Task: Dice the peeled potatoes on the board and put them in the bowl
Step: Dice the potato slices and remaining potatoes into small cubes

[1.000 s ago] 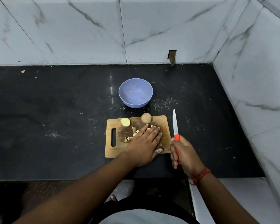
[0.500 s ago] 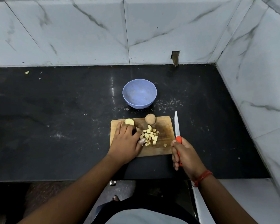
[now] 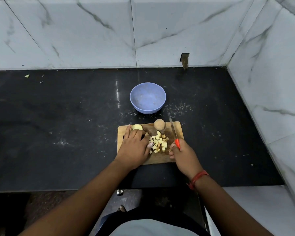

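A wooden cutting board (image 3: 178,128) lies on the black counter. A heap of diced potato (image 3: 158,142) sits at its middle. A cut potato half (image 3: 137,127) rests at the board's far left and a whole peeled potato (image 3: 159,124) at the far edge. My left hand (image 3: 134,147) lies flat on the board's left side, fingers apart, thumb against the dice. My right hand (image 3: 184,154) grips a red-handled knife (image 3: 173,130), its blade over the board's right side and pointing away. The empty blue bowl (image 3: 147,97) stands just beyond the board.
Marble-tiled walls close the counter at the back and on the right. White specks and crumbs (image 3: 177,109) dot the counter near the bowl. Small scraps (image 3: 27,75) lie at the far left. The counter's front edge runs just below the board.
My left hand slid from covering the dice to the board's left side, leaving the dice in a heap. My right hand moved the knife leftward, from beside the board to over its right side.
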Demonstrator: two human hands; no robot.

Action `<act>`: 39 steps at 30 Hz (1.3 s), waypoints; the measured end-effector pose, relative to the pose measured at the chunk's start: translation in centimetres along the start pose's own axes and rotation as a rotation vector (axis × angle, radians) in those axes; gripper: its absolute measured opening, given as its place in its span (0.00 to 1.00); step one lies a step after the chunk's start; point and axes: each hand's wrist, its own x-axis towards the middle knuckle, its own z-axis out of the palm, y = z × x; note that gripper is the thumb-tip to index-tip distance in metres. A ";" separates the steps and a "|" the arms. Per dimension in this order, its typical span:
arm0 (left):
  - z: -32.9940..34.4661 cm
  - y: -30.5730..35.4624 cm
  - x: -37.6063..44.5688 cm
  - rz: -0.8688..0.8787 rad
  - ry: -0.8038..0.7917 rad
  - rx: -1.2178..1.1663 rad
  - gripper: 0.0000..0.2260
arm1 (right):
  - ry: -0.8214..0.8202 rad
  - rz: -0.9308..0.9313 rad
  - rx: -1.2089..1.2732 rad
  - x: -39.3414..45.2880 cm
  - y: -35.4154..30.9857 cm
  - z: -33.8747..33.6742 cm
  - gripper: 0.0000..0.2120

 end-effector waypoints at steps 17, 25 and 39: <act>-1.2 4.4 0.7 0.172 0.092 -0.158 0.26 | 0.204 0.089 0.496 1.3 -0.1 -0.8 0.06; 1.2 9.0 2.3 0.177 -0.129 -0.053 0.35 | 0.140 0.207 0.551 3.2 0.1 -2.6 0.07; 0.6 7.7 2.3 0.173 -0.182 -0.017 0.33 | 0.153 0.094 0.192 3.9 -0.8 -2.3 0.07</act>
